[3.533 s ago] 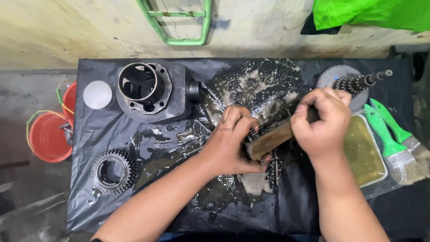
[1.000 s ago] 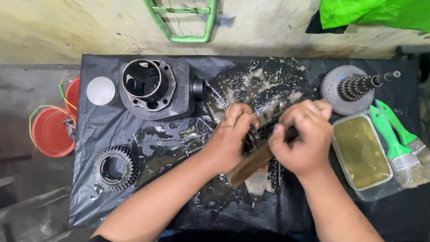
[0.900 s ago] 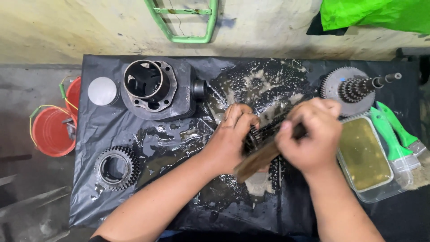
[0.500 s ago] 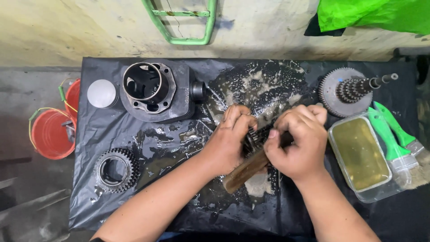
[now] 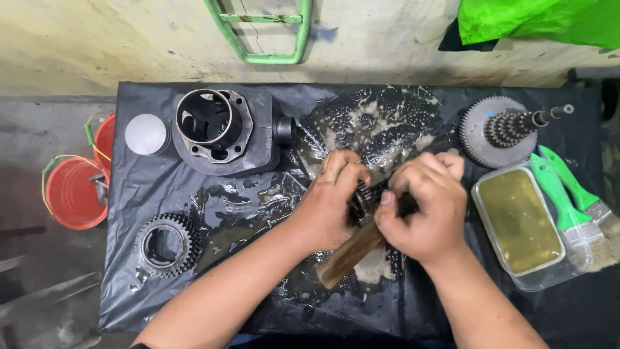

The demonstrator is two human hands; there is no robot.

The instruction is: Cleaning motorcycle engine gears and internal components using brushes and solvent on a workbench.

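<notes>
My left hand point(image 5: 332, 197) grips a small dark toothed metal part point(image 5: 365, 199) down on the wet black plastic sheet point(image 5: 258, 207). My right hand point(image 5: 426, 207) is closed around a brush with a brown wooden handle point(image 5: 349, 255), pressed against that part. The handle sticks out toward me at lower left. The brush head and most of the part are hidden between my hands. Foamy liquid lies on the sheet around them.
An engine cylinder point(image 5: 216, 129) and a white cap point(image 5: 146, 134) sit at back left, a ring gear point(image 5: 166, 244) at front left. A gear cluster shaft point(image 5: 500, 129), a tub of yellowish liquid point(image 5: 520, 223) and two green-handled brushes point(image 5: 568, 197) lie right. Red buckets point(image 5: 74, 190) stand off left.
My right hand has moved the brush back and forth over the part, ending closer to my left hand with the handle angled lower left. My left hand has stayed put.
</notes>
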